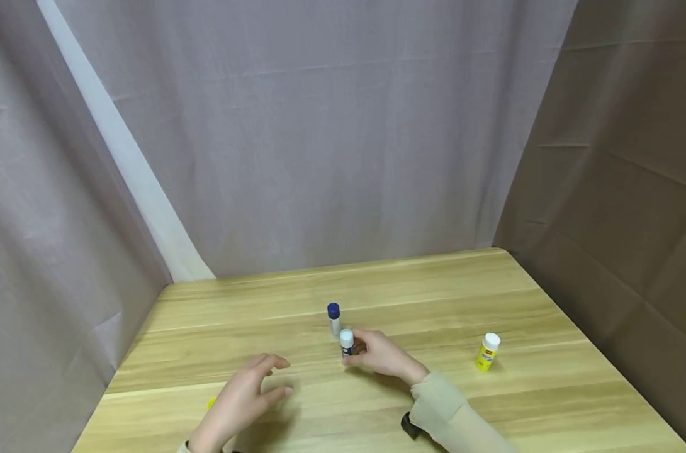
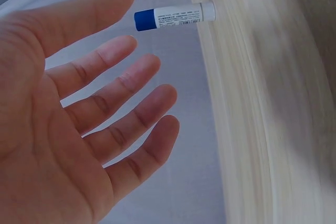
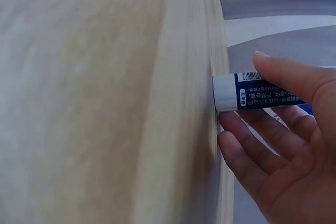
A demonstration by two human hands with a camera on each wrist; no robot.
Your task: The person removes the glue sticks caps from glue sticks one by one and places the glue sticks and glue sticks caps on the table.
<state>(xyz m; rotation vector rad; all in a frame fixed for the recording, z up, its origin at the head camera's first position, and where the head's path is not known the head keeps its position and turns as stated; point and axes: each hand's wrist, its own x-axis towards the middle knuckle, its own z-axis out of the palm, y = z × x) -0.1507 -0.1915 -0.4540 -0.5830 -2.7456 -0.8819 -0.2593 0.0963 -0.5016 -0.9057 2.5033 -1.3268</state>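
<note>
My right hand (image 1: 379, 355) grips a dark-blue-labelled glue stick (image 1: 347, 340) with a pale cap, thumb on one side and fingers on the other. The stick is upright, and its white base (image 3: 224, 93) sits right at the tabletop in the right wrist view. Just behind it stands a white glue stick (image 1: 335, 324) with a dark blue cap. To the left, my left hand (image 1: 243, 393) is held over the table, fingers spread and slightly bent, with nothing in it. A small yellow thing (image 1: 211, 403) shows past its edge, mostly hidden by the hand.
A yellow glue stick (image 1: 487, 352) with a white cap stands upright on the right part of the wooden table (image 1: 547, 390). Grey curtains (image 1: 343, 157) hang behind the table and on its left, with a darker brown one (image 1: 620, 189) on the right.
</note>
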